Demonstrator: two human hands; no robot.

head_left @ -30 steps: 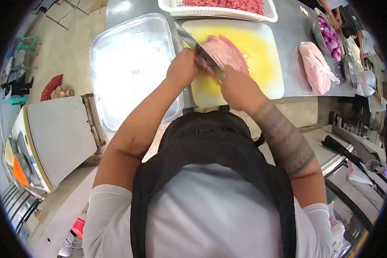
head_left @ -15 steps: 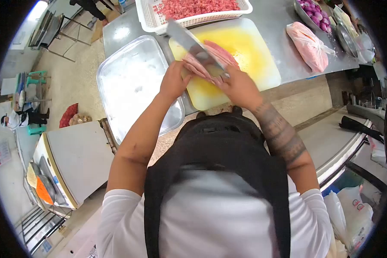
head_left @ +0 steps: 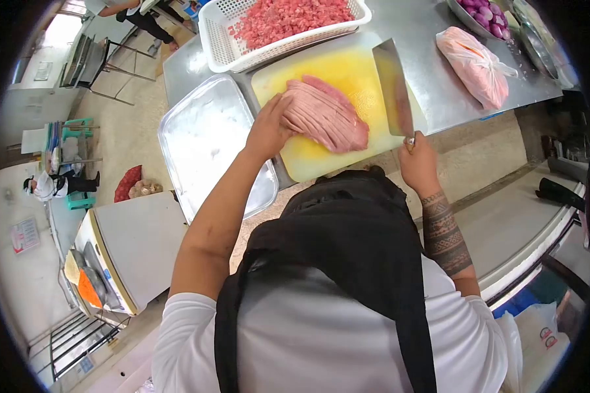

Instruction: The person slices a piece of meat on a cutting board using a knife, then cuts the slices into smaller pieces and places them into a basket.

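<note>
A pile of thin pink meat slices [head_left: 326, 116] lies fanned out on a yellow cutting board [head_left: 347, 69] on the steel counter. My left hand [head_left: 267, 130] presses on the left edge of the pile. My right hand [head_left: 418, 161] grips the handle of a broad cleaver [head_left: 396, 85], whose blade is raised over the board's right side, away from the meat.
An empty steel tray [head_left: 206, 144] sits left of the board. A white basket of diced red meat [head_left: 278, 19] stands behind it. A pink plastic bag [head_left: 473, 57] and a bowl of purple onions [head_left: 485, 14] are at the right. Another person [head_left: 46, 183] is far left.
The cleaver has left the meat and swung to the right side of the board. The slices now lie flat and spread, with my left hand resting on their left edge.
</note>
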